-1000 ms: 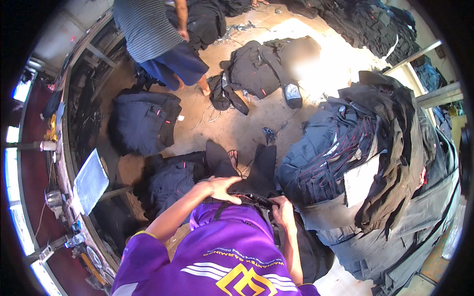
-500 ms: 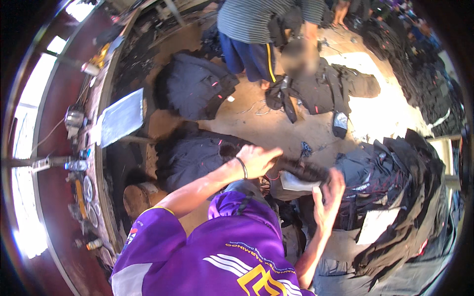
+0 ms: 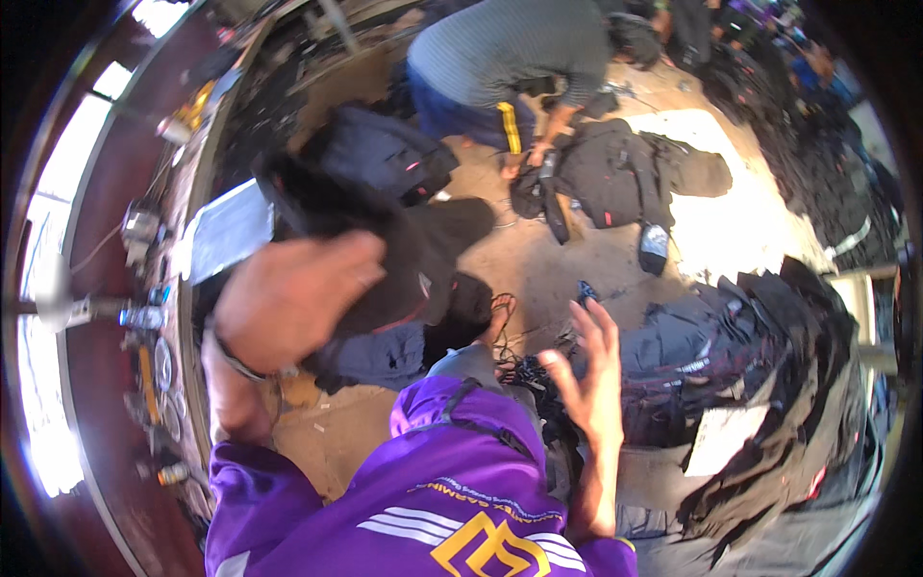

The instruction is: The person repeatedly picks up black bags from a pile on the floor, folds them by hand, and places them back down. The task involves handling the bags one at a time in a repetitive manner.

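My left hand [image 3: 303, 298] is raised at the left, smeared by motion. Right beyond its fingers, a black garment [image 3: 423, 264] spreads through the air or over the pile; its upper part is blurred as well. Whether the fingers grip the cloth cannot be told. My right hand [image 3: 591, 380] is lifted in front of me with fingers and thumb apart, holding nothing. It is nearest to a large stack of dark garments [image 3: 711, 337] on the right. Below the black garment, a dark blue-grey garment [image 3: 370, 356] lies on the floor.
Ahead, a co-worker in a striped shirt [image 3: 519, 58] bends over dark garments [image 3: 615, 178] on the floor. A pale board [image 3: 231, 231] and a cluttered bench [image 3: 173, 356] run along the left. A white sheet [image 3: 726, 438] lies on the right stack. Black cords [image 3: 529, 375] lie near my foot.
My left hand has swung left and the black garment has moved left with it, away from my right hand. The right hand has shifted slightly left. The co-worker has bent lower.
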Tool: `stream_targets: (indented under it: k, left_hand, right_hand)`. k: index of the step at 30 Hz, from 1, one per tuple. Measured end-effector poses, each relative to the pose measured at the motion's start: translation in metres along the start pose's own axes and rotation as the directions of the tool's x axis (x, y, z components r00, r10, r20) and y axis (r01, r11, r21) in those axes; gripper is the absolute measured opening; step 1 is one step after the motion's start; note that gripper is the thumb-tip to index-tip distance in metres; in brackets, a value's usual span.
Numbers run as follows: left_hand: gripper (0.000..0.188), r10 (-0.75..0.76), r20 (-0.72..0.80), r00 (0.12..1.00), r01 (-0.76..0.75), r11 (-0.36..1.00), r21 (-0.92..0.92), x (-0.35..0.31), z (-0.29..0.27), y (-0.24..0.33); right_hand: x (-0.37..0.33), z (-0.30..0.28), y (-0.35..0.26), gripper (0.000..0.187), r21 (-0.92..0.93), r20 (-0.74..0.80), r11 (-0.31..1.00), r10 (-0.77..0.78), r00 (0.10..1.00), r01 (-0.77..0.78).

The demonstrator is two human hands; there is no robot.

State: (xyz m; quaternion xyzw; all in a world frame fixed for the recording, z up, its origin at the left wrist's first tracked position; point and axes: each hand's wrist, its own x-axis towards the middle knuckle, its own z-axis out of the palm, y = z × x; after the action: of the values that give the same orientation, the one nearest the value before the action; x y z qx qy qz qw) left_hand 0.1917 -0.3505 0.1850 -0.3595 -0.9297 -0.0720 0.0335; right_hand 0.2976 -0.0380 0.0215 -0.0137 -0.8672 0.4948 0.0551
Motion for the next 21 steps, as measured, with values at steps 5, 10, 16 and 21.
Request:
stream_targets:
  k: [5, 10, 16, 21]
  left_hand:
    - [0.022, 0.454, 0.441, 0.774, -0.380, 0.891, -0.250, 0.058, 0.080, 0.073]
    - [0.035, 0.727, 0.560, 0.398, -0.522, 0.681, -0.513, 0.086, 0.094, 0.126]
    - [0.048, 0.801, 0.584, 0.133, -0.834, 0.409, -0.371, 0.132, 0.096, 0.165]
    - [0.050, 0.965, 0.255, -0.068, -0.850, 0.078, -0.521, 0.133, 0.096, 0.241]
  right_hand:
    - [-0.018, -0.022, -0.038, 0.097, -0.286, 0.053, 0.906, -0.311, 0.949, 0.312]
    - [-0.076, -0.025, -0.028, 0.058, -0.450, 0.216, 0.891, 0.051, 0.975, 0.053]
    - [-0.172, -0.007, -0.048, 0.053, -0.087, -0.064, 0.926, 0.363, 0.929, -0.368]
    - [-0.259, 0.001, -0.093, 0.058, 0.042, -0.262, 0.809, 0.576, 0.774, -0.587]
